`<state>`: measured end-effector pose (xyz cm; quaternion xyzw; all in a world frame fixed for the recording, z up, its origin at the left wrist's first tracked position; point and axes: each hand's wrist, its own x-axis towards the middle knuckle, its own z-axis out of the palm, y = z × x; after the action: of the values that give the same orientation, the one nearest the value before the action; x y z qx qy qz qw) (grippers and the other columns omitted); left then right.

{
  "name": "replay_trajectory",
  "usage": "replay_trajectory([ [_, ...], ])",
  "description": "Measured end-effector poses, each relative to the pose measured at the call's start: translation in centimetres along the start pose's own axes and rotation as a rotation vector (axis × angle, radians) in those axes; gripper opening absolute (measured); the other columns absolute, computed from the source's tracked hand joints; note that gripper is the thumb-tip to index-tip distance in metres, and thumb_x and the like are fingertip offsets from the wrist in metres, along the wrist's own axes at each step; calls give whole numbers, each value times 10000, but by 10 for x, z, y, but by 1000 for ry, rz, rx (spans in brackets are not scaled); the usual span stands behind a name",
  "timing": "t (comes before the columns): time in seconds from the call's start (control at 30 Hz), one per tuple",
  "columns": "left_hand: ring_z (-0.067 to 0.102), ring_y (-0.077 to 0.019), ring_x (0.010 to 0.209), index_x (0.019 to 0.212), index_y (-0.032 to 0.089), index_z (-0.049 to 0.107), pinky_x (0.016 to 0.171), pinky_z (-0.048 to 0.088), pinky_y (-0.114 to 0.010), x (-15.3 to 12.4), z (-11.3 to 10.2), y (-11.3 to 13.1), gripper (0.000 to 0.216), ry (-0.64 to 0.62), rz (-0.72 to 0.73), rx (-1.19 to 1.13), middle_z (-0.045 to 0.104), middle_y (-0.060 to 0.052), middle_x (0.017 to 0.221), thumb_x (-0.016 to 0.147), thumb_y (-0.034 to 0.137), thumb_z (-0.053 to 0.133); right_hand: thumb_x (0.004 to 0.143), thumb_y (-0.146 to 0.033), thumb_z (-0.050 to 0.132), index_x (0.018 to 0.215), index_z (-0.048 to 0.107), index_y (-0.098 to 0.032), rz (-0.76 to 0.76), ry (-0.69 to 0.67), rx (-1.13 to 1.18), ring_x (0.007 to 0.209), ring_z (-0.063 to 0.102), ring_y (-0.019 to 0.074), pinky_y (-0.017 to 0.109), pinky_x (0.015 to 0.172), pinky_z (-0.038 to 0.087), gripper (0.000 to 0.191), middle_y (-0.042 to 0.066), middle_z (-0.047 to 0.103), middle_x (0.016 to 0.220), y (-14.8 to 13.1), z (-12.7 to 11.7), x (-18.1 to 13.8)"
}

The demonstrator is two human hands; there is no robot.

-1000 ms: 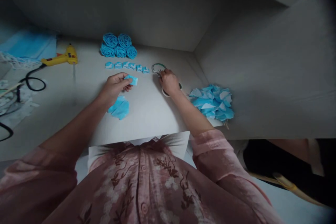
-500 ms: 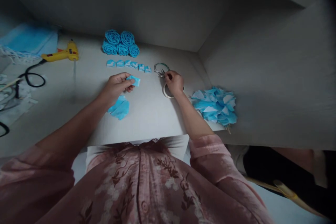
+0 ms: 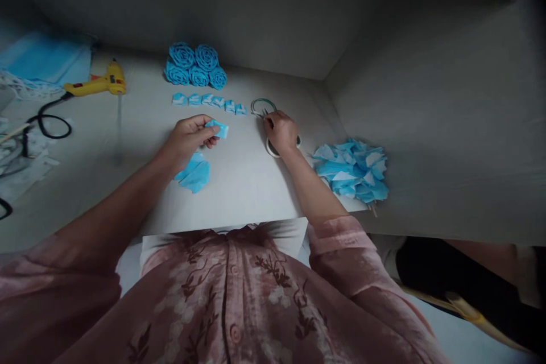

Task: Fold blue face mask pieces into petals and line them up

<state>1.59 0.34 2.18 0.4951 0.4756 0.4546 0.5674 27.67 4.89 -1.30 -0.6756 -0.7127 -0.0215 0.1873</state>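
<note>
My left hand (image 3: pixel 194 132) pinches a small folded piece of blue fabric (image 3: pixel 219 129), pale on its right end, above the table. Below that hand lies a loose stack of cut blue fabric pieces (image 3: pixel 195 173). My right hand (image 3: pixel 281 131) is closed at the right, fingertips down by thin dark metal tips; what the fingers grip is hidden. Just beyond them rests a greenish wire ring (image 3: pixel 263 101). A pale roll (image 3: pixel 272 149), perhaps tape, shows partly from under the right hand. Several folded blue pieces (image 3: pixel 207 99) form a row ahead of my left hand.
Several blue rolled fabric roses (image 3: pixel 197 65) are stacked by the back wall. A yellow glue gun (image 3: pixel 100 84) with a black cord lies left, near blue face masks (image 3: pixel 45 60). A heap of blue fabric petals (image 3: pixel 352 170) sits at the right by the side wall.
My right hand has closed in slightly over the metal tips, covering more of them. The left hand keeps its pinch on the folded fabric. The whole view has shifted a little.
</note>
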Motion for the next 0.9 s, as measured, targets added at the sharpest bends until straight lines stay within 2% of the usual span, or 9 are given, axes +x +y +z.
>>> replay_trajectory([
  [0.23,575,-88,545,741,180,693,570,423,-221,-3,3,3,111,1,-43,1,665,8,626,841,141,719,1035,-217,565,1089,781,-178,108,46,196,955,725,203,298,818,491,226,94,812,1107,19,12,9],
  [0.37,571,-91,527,738,185,688,548,407,-224,-4,3,2,105,-14,-52,24,652,10,613,837,171,722,1050,-253,478,1010,701,-163,249,113,582,840,695,160,268,766,512,244,60,752,920,28,18,14],
  [0.43,575,-96,533,736,184,683,545,407,-225,-5,3,1,100,-33,-38,39,651,9,609,821,192,736,1056,-293,464,1004,666,-170,254,128,773,812,679,148,248,697,511,242,52,724,906,23,14,9],
  [0.47,576,-98,538,736,183,680,545,408,-225,-5,4,1,104,-46,-27,46,651,9,610,809,206,750,1059,-330,480,1011,663,-176,204,134,834,819,677,149,246,678,511,245,53,723,924,18,10,5],
  [0.53,575,-102,547,740,182,677,549,415,-228,-6,5,1,127,-75,-5,53,654,9,617,786,240,780,1062,-411,523,1010,686,-194,11,153,859,833,673,150,257,705,527,277,47,730,942,2,-2,-6],
  [0.6,573,-104,556,753,182,683,556,425,-231,-7,6,1,143,-92,4,46,659,7,628,771,265,798,1080,-473,527,1052,724,-217,-221,206,776,861,680,161,296,774,543,325,46,739,971,-17,-19,-18],
  [0.7,570,-105,565,767,180,687,559,431,-232,-8,6,1,146,-91,8,32,658,8,633,763,269,803,1116,-449,495,1038,751,-234,-535,277,572,921,693,187,352,873,533,343,48,736,926,-44,-40,-30],
  [0.8,560,-97,553,740,178,661,548,422,-226,-8,7,2,164,-97,12,21,649,9,629,768,254,804,1128,-360,487,1000,758,-237,-692,408,443,884,691,186,359,844,514,324,42,733,873,-60,-46,-36],
  [0.9,549,-86,535,704,181,628,542,420,-218,-8,8,3,202,-93,0,10,632,15,615,779,240,806,1109,-279,528,1031,768,-232,-748,545,409,840,680,184,352,788,510,257,38,753,872,-66,-36,-41],
])
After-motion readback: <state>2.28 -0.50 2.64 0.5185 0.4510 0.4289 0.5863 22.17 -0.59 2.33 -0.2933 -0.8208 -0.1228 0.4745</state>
